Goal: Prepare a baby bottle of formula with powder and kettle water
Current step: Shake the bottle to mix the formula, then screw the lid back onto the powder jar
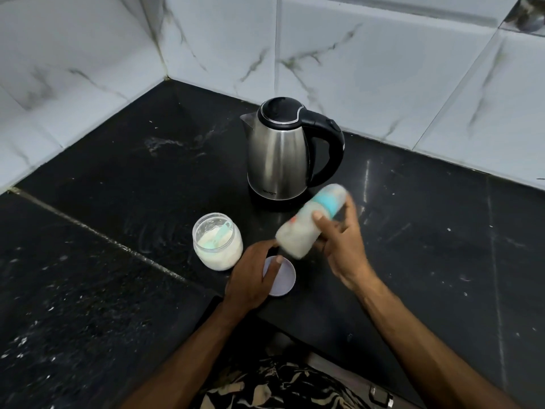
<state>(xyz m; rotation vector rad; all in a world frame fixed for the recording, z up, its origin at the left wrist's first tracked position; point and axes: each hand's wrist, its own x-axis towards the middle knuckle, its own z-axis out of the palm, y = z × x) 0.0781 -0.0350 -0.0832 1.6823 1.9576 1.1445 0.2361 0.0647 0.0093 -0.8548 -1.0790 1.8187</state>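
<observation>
My right hand (pixel 343 246) grips a baby bottle (pixel 303 228) with a teal collar and clear cap, held tilted in the air and motion-blurred, with milky liquid inside. My left hand (pixel 253 276) hovers over a round white lid (pixel 284 278) lying flat on the counter, fingers loosely bent, its fingertips near the bottle's base. An open clear jar (pixel 217 242) of white powder with a teal scoop inside stands to the left of the lid. A steel electric kettle (pixel 283 152) with a black handle and shut lid stands on its base behind them.
The black stone counter (pixel 118 202) fills the corner between white marble-tiled walls (pixel 383 69). Its front edge steps in near my body. Bare counter stretches to the left and right of the kettle.
</observation>
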